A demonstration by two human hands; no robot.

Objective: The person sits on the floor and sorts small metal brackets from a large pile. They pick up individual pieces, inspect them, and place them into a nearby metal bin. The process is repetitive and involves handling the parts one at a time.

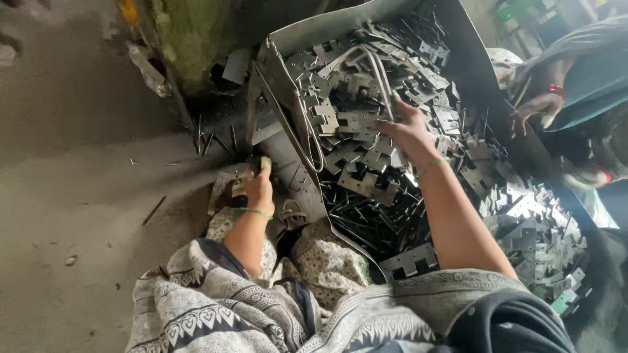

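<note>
Fingers [391, 108] of the right hand [407, 129] spread and pressing down into a heap of flat grey stamped metal brackets [366, 153], palm down, nothing clearly pinched between them; whether any single piece is gripped, cannot tell. Heap fills a large grey sheet-metal tray [458, 39], tilted, its near-left wall running diagonally past the person's knees. Right hand sits about mid-tray, toward the left wall. A bent grey metal wire loop [373, 65] lies across the brackets just above the fingertips, touching the pile. Thin dark metal rods [366, 222] show under the brackets near the tray's lower left edge. Left hand [259, 189] is outside the tray, on the floor side of its left wall, fingers curled closed around a small pale metal piece [264, 163] held upright; green thread bangle [256, 211] on that wrist. A sandal [293, 214] lies on the floor just beside the left forearm, between it and the tray wall. Patterned grey and white cloth [216, 307] covers the person's lap at the bottom. Bare concrete floor [72, 163] to the left, with a few loose rods near the tray's far-left corner. At the tray's right edge, another person's hand [533, 108] with a red bangle, well apart from the right hand.
</note>
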